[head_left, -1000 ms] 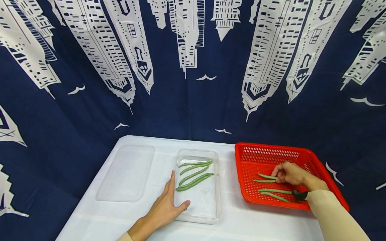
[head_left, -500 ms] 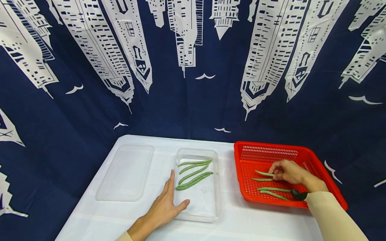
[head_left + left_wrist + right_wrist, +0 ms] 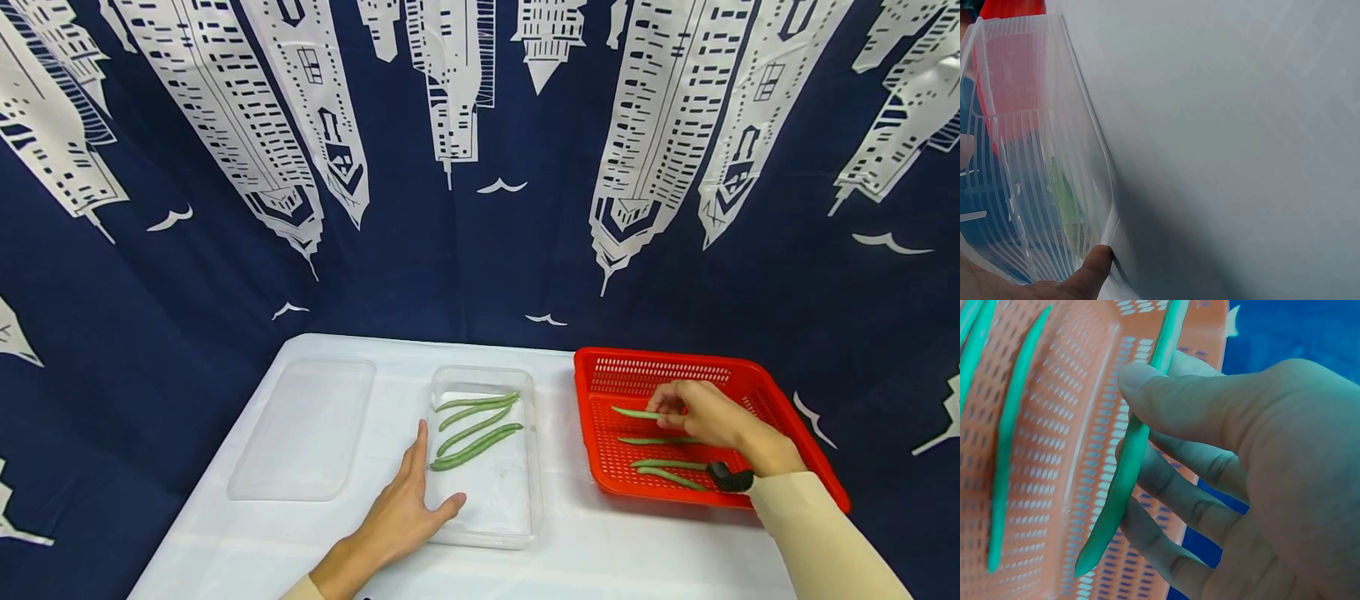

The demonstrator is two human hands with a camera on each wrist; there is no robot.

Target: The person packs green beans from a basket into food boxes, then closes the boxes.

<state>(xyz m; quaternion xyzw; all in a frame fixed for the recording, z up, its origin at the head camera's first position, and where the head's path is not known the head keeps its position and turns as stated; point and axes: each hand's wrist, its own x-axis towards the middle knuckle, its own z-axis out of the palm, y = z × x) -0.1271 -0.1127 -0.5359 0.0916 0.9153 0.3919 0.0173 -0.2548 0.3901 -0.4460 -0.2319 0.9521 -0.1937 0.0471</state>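
Bean (image 3: 1124, 469) sits pinched in my right hand (image 3: 701, 414), red basket (image 3: 660, 372) beneath. Well apart, my left hand (image 3: 405, 510), thumb spread wide, touches the clear container (image 3: 498, 504).

I log a white table (image 3: 570, 550), its far-left corner rounded. Directly on it I count three: flat translucent lid (image 3: 302, 429) left, clear container (image 3: 498, 504) mid-table, red perforated basket (image 3: 667, 359) right.

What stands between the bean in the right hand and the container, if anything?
The left wall of the red basket and the right wall of the clear container lie between the green bean in the right hand and the container's inside; nothing else visible does. The left hand is at the container's left side.
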